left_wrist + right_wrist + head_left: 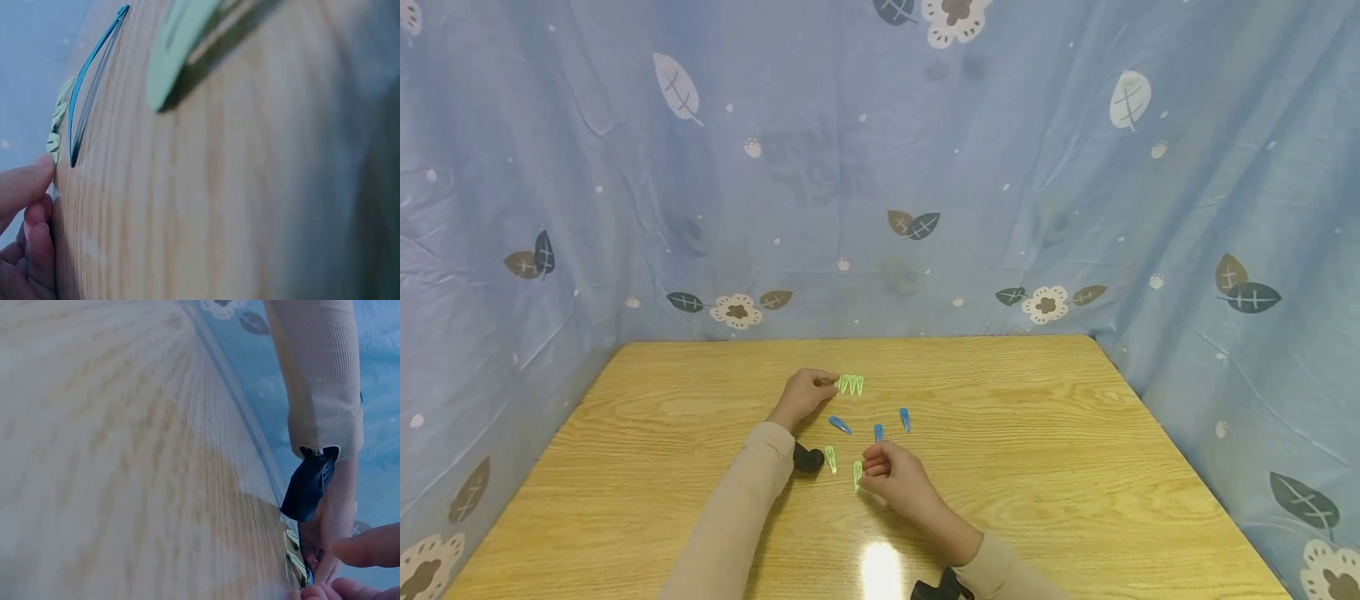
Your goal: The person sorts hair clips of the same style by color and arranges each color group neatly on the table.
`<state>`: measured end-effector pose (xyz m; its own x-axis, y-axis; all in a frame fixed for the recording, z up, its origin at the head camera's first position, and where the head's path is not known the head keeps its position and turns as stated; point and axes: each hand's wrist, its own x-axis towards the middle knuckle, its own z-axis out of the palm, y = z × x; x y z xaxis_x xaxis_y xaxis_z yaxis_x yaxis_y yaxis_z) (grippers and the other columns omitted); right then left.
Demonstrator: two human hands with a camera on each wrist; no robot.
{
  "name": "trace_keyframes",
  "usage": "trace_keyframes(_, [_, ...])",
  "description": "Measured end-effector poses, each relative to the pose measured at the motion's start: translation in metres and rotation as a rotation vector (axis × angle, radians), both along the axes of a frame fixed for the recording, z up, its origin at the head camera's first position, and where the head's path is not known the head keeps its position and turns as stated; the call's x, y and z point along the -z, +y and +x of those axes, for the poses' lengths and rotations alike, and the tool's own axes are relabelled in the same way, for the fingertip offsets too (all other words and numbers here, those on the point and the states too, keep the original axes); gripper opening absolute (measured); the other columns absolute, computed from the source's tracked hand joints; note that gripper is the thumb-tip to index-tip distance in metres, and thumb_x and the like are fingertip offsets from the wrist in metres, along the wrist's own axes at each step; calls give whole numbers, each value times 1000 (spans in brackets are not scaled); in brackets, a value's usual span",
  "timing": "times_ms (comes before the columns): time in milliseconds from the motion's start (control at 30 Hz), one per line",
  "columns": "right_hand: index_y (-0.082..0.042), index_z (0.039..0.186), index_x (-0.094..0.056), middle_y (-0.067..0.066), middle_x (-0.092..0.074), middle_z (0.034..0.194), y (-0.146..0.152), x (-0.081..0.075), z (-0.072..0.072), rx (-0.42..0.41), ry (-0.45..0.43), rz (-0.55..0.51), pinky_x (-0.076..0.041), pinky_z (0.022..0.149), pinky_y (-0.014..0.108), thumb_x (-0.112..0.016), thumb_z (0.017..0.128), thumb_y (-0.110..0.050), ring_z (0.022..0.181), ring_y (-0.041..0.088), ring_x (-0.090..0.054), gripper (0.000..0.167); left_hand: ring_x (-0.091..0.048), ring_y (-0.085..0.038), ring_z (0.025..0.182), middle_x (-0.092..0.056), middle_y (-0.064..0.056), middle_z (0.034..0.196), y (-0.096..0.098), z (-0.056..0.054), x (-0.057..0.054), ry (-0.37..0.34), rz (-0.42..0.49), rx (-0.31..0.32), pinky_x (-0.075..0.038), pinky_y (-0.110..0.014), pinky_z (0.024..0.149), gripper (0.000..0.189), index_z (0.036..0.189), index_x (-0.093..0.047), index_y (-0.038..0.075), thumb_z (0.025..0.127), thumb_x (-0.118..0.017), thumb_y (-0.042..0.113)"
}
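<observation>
A row of several green snap hair clips (853, 384) lies toward the back of the table. My left hand (805, 393) pinches the leftmost clip of that row by its edge; in the left wrist view its fingertip meets the end of a green clip (54, 145). My right hand (904, 481) hovers beside a loose green hair clip (857, 476), thumb and fingers apart; whether it touches the clip I cannot tell. Another green hair clip (831, 459) lies to its left. Three blue hair clips lie between the hands and to the right: one slanted (840, 425), one near the right fingers (878, 432), one farther right (905, 419).
The clips lie on a wood-grain table (1037, 433). A blue patterned curtain (850, 167) hangs behind it and along both sides. Black wrist cameras (808, 459) sit at the cuffs of both beige sleeves (730, 508). The left forearm reaches over the table's left middle.
</observation>
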<state>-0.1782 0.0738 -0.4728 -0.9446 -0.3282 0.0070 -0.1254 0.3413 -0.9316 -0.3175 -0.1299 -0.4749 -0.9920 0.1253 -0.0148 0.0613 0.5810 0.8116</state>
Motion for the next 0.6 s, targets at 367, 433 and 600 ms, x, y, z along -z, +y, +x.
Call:
trace_keyframes(367, [4, 105, -59, 9, -62, 94, -7, 2, -2, 26, 88, 146, -49, 68, 18, -69, 79, -5, 82, 14, -57, 30, -58, -31, 113, -65, -12, 121, 0, -4, 5, -5, 17, -6, -47, -47, 95, 30, 119, -68, 11, 89, -67, 17])
trace_keyframes(433, [4, 103, -59, 8, -61, 92, -9, 0, -3, 28, 100, 174, -48, 66, 18, -70, 77, -4, 80, 13, -56, 29, -58, -31, 112, -65, -13, 120, 0, -4, 5, -3, 15, -6, -47, -47, 95, 30, 119, -68, 11, 89, -66, 17])
trace_keyframes(600, [3, 98, -59, 5, -56, 84, -14, -4, -4, 25, 124, 233, -44, 60, 17, -73, 76, -3, 71, 9, -49, 27, -59, -27, 108, -65, -11, 119, 1, -3, 4, -13, 16, -14, -48, -45, 93, 30, 118, -69, 12, 89, -66, 16])
